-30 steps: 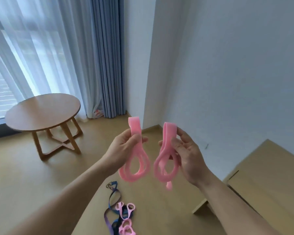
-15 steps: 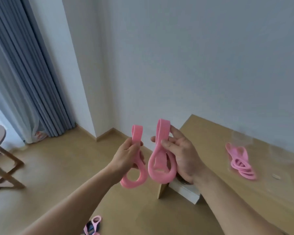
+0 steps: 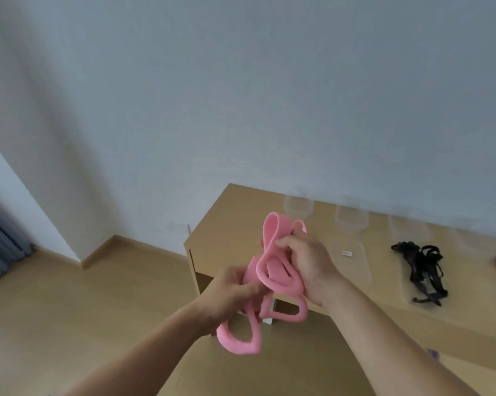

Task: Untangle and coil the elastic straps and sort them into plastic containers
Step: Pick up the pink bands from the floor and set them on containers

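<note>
Pale wall (image 3: 241, 95) and wood floor (image 3: 83, 310) behind; a low wooden cabinet (image 3: 241, 212) ran from centre to right. We held the pink straps (image 3: 258, 267) in mid-air before its near left corner, our left hand (image 3: 229, 295) pinching the lower loops and our right hand (image 3: 306, 258) curled round the upper ones. Clear plastic containers (image 3: 298, 207) stood blurred along the far edge. A tangle of black straps (image 3: 421, 270) lay on top, to the right.

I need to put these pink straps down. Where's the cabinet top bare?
Bare wood: the left corner of the cabinet top, beside the clear containers, and the near strip in front of the black straps. Crowded: back row and right side.
</note>
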Demonstrator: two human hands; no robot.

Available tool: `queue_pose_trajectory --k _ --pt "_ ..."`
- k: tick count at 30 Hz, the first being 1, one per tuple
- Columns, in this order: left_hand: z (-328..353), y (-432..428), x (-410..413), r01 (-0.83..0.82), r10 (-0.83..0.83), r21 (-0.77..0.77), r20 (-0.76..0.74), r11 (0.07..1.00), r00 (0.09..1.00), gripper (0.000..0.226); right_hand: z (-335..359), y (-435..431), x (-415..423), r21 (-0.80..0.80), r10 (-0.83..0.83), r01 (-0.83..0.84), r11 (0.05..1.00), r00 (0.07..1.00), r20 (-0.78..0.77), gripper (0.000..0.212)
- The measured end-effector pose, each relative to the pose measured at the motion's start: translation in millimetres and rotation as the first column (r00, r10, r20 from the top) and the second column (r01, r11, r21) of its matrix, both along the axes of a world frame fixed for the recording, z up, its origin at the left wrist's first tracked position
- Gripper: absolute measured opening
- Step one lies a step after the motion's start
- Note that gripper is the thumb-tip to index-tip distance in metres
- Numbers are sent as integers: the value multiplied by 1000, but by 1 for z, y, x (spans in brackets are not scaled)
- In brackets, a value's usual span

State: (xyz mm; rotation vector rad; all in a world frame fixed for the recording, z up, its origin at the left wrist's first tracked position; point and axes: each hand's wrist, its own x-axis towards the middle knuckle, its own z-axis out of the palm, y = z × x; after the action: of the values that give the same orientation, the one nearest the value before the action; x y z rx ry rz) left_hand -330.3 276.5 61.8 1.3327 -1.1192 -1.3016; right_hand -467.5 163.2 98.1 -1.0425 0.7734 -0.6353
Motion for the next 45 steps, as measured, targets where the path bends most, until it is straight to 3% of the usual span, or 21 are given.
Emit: queue_pose_trajectory --k 4,7,10,13,18,23,26,29,32,35,37,42,45 --pt "-11 -33 -18 7 -4 95 -28 995 1000 41 -10 -25 -35 16 -83 84 996 994 -75 15" --pt "-16 -57 -19 30 -24 132 -54 991 998 51 -12 -44 -61 35 -79 81 996 995 -55 30" --pt "-23 -83 -16 78 -66 146 -85 986 994 55 -11 -64 -84 15 -19 21 1000 996 -86 31" --pt "-30 -113 -14 111 -98 161 -90 981 991 37 -12 -85 -94 -23 -15 11 1000 984 -176 33" --pt "-34 -174 -16 93 -88 105 -50 990 995 27 -20 -120 -78 57 12 -8 998 997 -71 10" --pt "-37 -224 -4 185 -171 109 -125 977 977 24 -36 -162 -54 -66 -110 98 993 972 -207 15" --pt "-49 -248 6 246 -225 166 -134 955 965 24 -53 -176 -45 -142 -129 90 986 947 -296 9" --pt "-63 -267 7 284 -267 225 -105 932 958 27 -77 -188 -40 -257 -142 32 966 896 -420 22" --pt "-80 -281 5 255 -226 291 -131 922 965 38 -93 -198 -47 -340 -156 -23 940 858 -490 28" --pt "-83 -294 -3 270 -211 316 -207 910 955 27 -102 -210 -52 -258 -146 44 965 908 -392 33" --pt "-85 -307 -8 263 -189 352 -230 898 955 31 -110 -222 -54 -229 -205 126 965 907 -367 32" --pt "-96 -336 -9 99 124 557 -348 824 929 31 -128 -257 -77 -96 -251 232 968 863 -439 29" --pt "-106 -350 -7 34 178 572 -311 819 934 34 -140 -280 -93 -20 -227 247 969 853 -469 29"
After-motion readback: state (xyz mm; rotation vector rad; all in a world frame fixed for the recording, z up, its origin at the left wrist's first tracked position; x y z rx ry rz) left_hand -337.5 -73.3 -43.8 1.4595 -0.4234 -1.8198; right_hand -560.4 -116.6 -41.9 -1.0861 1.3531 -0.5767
